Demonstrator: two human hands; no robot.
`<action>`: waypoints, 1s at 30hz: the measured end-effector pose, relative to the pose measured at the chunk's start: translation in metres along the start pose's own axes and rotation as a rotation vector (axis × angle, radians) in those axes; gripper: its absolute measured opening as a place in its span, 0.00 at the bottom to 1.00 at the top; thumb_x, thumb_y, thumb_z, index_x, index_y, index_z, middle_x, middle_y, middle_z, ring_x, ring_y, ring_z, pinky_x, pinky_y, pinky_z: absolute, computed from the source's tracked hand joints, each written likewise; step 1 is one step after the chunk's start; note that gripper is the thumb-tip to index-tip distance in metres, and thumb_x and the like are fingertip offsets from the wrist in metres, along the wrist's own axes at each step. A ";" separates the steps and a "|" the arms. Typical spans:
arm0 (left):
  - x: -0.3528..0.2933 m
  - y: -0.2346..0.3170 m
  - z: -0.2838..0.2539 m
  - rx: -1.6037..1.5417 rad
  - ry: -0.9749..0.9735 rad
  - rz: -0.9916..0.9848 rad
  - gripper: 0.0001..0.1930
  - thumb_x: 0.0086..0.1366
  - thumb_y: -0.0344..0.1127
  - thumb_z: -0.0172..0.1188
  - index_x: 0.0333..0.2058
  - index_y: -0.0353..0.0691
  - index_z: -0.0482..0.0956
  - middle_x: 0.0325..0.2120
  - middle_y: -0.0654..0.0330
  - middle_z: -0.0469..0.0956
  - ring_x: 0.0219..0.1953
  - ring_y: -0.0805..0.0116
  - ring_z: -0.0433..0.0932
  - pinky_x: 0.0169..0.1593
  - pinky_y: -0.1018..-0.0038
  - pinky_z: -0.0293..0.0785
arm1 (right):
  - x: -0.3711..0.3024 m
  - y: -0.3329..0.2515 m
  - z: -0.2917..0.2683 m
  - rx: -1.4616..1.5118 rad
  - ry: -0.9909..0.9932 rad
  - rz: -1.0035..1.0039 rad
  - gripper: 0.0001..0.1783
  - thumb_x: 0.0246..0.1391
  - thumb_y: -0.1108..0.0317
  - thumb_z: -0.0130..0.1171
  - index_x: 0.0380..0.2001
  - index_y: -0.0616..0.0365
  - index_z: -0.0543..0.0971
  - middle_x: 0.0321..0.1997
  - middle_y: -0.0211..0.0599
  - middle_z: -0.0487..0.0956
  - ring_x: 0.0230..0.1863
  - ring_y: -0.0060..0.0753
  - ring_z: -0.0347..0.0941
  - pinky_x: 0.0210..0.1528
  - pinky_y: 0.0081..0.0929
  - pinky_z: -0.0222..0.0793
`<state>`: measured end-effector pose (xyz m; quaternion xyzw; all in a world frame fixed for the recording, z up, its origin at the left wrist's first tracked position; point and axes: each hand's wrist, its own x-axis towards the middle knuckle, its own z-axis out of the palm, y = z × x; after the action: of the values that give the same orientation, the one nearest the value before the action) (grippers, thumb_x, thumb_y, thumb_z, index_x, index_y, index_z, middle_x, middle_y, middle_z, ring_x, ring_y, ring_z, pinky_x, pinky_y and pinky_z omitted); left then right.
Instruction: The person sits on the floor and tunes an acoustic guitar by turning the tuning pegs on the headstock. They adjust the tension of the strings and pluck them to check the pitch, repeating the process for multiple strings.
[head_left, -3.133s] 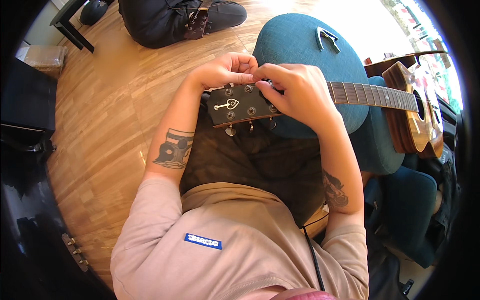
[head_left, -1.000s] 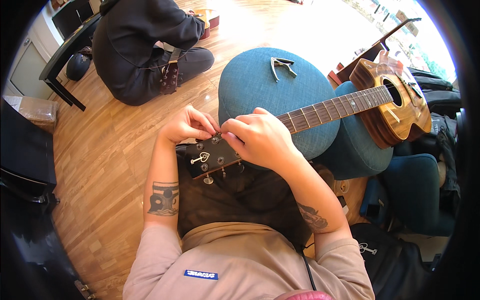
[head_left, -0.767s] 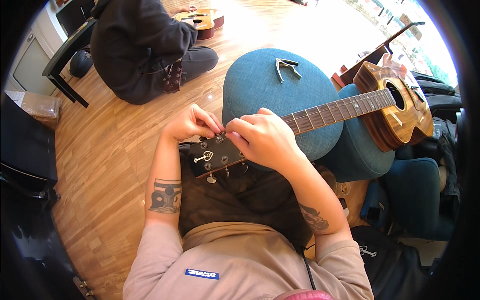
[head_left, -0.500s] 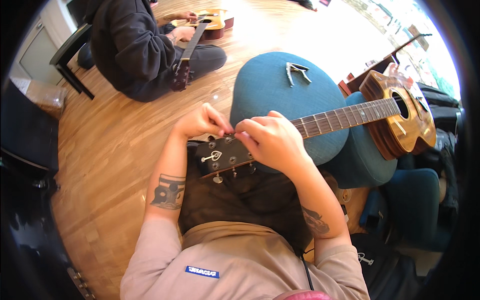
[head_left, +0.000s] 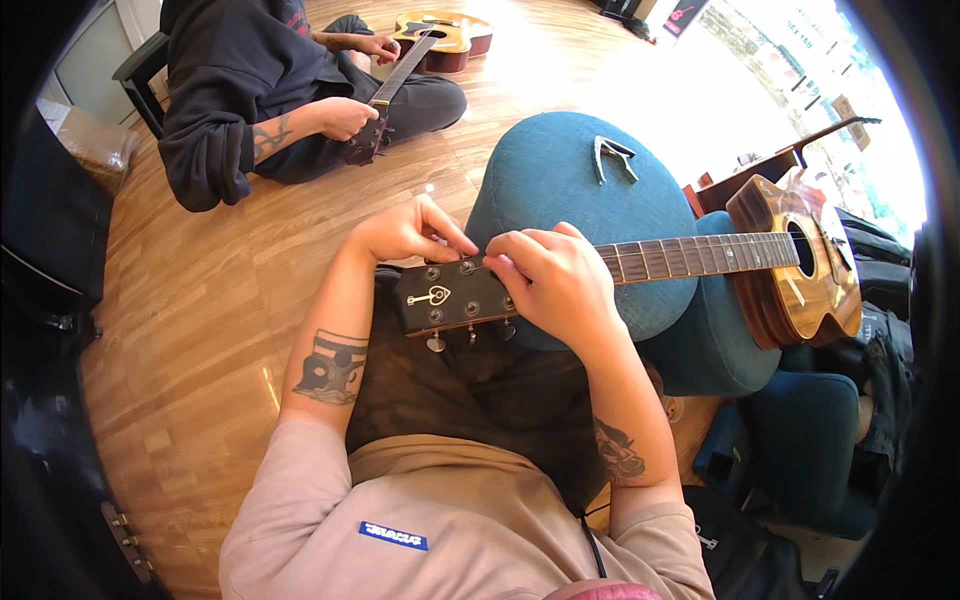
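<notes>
while hands (head_left: 560, 285) work at its headstock (head_left: 450, 295), the guitar (head_left: 690, 258) lies crosswise, pointing left.

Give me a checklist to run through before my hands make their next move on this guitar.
1. Left hand at the far edge of the headstock: ok.
2. Right hand over the headstock's neck end: ok.
3. Whether either hand pinches something: cannot tell; too small to see.
4. Capo off the neck: ok; it lies on the round blue stool.
5. Near-side tuners in sight: ok; three show.
6. Other person clear of this guitar: ok; seated apart.
</notes>
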<state>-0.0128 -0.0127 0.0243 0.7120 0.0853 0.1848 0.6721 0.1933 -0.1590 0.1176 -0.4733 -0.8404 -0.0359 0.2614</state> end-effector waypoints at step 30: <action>0.020 -0.009 0.005 -0.056 0.007 -0.107 0.09 0.62 0.37 0.67 0.31 0.38 0.79 0.18 0.73 0.72 0.20 0.85 0.66 0.25 0.85 0.59 | 0.006 -0.006 0.001 0.000 0.032 0.044 0.04 0.56 0.65 0.61 0.29 0.52 0.78 0.23 0.33 0.79 0.24 0.42 0.74 0.32 0.35 0.66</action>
<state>0.0089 -0.0087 0.0179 0.6865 0.1204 0.1536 0.7005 0.1855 -0.1574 0.1206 -0.4912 -0.8255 -0.0376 0.2756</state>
